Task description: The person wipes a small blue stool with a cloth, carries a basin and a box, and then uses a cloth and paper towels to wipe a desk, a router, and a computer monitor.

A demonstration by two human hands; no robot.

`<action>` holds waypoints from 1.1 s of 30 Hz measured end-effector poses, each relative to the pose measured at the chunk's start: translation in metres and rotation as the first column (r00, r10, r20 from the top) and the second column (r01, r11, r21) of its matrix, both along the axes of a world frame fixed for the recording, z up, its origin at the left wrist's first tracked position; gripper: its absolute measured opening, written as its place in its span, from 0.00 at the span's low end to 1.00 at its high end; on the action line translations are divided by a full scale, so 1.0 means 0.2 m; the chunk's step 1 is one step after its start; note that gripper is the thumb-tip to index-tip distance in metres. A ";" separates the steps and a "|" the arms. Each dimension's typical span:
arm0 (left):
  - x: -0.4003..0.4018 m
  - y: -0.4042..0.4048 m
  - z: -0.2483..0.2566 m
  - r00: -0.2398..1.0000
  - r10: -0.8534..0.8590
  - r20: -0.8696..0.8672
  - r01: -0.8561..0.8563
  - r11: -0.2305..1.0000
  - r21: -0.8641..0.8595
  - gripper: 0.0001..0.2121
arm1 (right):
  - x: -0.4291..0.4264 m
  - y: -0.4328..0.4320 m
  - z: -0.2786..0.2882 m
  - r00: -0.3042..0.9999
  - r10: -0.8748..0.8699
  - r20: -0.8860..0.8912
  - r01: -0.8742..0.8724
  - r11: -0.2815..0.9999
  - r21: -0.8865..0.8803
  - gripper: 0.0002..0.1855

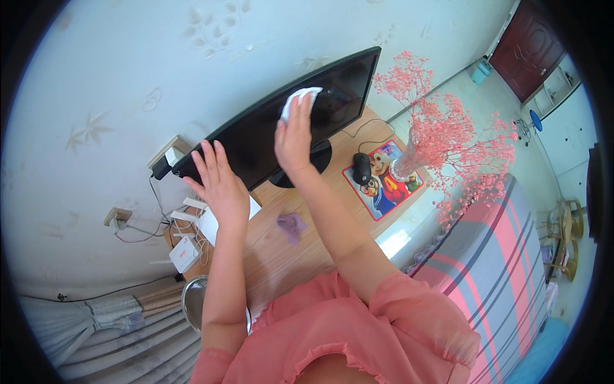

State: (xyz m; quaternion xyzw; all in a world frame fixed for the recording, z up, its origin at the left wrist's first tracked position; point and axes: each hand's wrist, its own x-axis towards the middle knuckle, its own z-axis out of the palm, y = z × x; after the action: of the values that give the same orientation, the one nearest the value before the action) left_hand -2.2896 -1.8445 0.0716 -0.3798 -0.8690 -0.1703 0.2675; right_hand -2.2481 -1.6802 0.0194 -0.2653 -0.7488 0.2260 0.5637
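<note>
A black computer monitor (259,139) stands on a wooden desk (273,259) near the wall. My right hand (293,139) presses a folded white cloth (307,92) against the screen around its middle. At the screen's left end is my left hand (216,187), fingers spread, with nothing held; its fingertips overlap the monitor's lower left corner, and whether they touch it I cannot tell. A crumpled purple cloth (291,227) lies on the desk between my forearms. The monitor's round black base (320,156) is partly hidden by my right hand and wrist.
Right of the monitor, a black mouse (361,168) and a glass vase (404,163) of pink dried flowers (446,120) rest on a cartoon mouse pad (379,204). White routers (185,254) with cables crowd the left end, near a metal bowl (192,302). A striped bed (489,249) is at right.
</note>
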 end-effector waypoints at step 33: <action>-0.03 -0.09 -0.35 0.948 -0.107 0.299 -0.011 0.930 0.368 0.39 | 0.07 0.42 0.08 0.977 -0.158 -0.140 0.139 0.981 -0.135 0.29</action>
State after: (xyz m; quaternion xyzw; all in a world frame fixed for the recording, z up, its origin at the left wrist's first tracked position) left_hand -2.2966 -1.8631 0.0021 -0.3130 -0.8437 -0.3936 0.1877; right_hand -2.2333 -1.5959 0.0355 -0.3377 -0.6666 0.2487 0.6162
